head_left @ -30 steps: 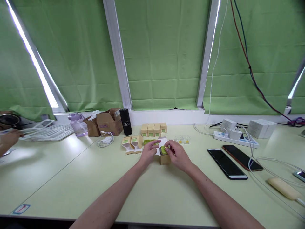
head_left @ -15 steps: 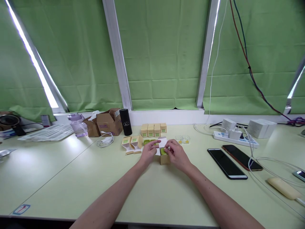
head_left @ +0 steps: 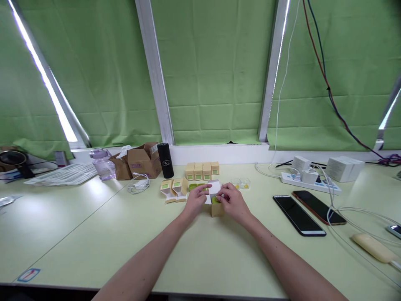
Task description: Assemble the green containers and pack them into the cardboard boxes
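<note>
A small cardboard box (head_left: 217, 210) stands on the table in front of me, its white-lined lid raised at the back. In its mouth sits a small green case (head_left: 214, 200), with my right hand (head_left: 232, 202) pinching its top. My left hand (head_left: 196, 200) is at the box's left side, index finger stretched along the raised lid and thumb at the white side flap. Behind my left fingers lie more green cases (head_left: 193, 186), partly hidden. Two opened cardboard boxes (head_left: 173, 190) are to their left. Beyond my right hand rests a clear twin-cup holder with yellow bits (head_left: 240, 184).
Several closed small boxes (head_left: 202, 171) are lined up at the back. A black cylinder (head_left: 165, 160), a brown carton (head_left: 144, 159) and a purple bottle (head_left: 102, 164) stand left. Two phones (head_left: 299, 215), a power strip (head_left: 308, 182) and loose cables are on the right.
The green case sits slightly lower in the small box, pressed down by my right fingers. My left hand has barely moved.
</note>
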A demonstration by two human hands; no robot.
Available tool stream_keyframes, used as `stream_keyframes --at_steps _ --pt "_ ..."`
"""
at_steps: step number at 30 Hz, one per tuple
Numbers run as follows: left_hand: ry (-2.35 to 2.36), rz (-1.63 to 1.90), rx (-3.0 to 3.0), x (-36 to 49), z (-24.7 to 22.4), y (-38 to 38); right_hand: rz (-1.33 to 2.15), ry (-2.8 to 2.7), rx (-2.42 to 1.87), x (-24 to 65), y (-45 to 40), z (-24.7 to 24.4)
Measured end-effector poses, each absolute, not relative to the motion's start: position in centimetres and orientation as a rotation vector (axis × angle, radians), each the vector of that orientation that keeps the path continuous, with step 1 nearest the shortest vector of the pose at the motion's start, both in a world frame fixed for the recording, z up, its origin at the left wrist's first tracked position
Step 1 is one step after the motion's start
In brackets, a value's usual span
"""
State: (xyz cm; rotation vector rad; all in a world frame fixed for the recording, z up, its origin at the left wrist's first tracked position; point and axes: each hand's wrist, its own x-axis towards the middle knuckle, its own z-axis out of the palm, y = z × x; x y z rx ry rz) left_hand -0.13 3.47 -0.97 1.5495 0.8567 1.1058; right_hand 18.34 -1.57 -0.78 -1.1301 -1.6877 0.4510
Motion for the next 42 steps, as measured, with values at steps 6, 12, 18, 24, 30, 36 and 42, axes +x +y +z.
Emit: stream_keyframes --at_steps 6,12,18,24,30,36,42 --pt "0.854 1.113 1.531 -0.1 -0.9 3.4 0.425 -1.699 -1.129 18.3 -1.5 -1.0" --pt "0.875 1.115 1.531 -0.1 -0.8 3.4 0.417 -1.702 -1.118 18.3 -1.5 -1.0" --pt "0.847 1.102 1.508 -0.1 -0.6 3.1 0.414 -1.7 -1.108 18.3 -1.5 -1.0" --pt "0.859 1.107 1.507 -0.1 -0.7 3.3 0.378 -1.689 -1.125 18.4 -1.4 -1.0" --pt "0.856 1.108 1.489 0.0 -0.5 3.2 0.32 -1.609 -1.148 18.9 -1.0 -1.2" --pt "0.861 1.122 1.451 0.1 0.0 2.8 0.32 -1.536 -1.164 19.4 -0.4 -1.7" --pt "0.893 1.159 1.422 0.2 0.4 2.5 0.312 -1.482 -1.165 19.8 0.0 -2.0"
